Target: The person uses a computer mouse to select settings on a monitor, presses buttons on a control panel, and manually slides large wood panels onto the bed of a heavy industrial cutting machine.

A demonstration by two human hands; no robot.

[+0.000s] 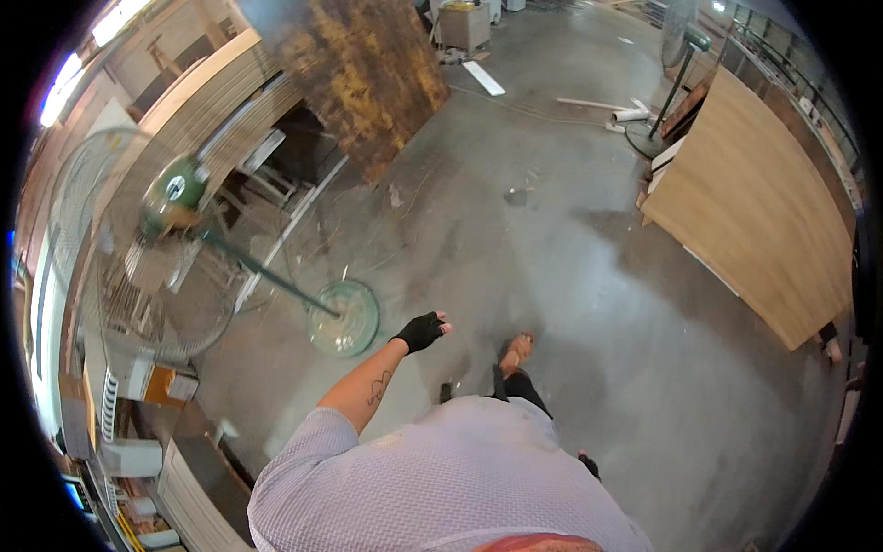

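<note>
My left hand (pixel 423 329) wears a black fingerless glove and swings out in front of me above the concrete floor (pixel 552 258). It holds nothing and its fingers are loosely apart. It is nearest the round base (pixel 342 317) of a green pedestal fan (pixel 175 195), without touching it. My right hand (pixel 589 465) shows only as a dark sliver beside my grey shirt, low at my side. One bare foot in a sandal (pixel 515 354) steps forward below me.
A large light wooden board (pixel 754 202) stands on edge at the right. A dark stained panel (pixel 368 74) leans against stacked sheets at upper left. A second pedestal fan (pixel 685 55), pipes and a plank lie at the back.
</note>
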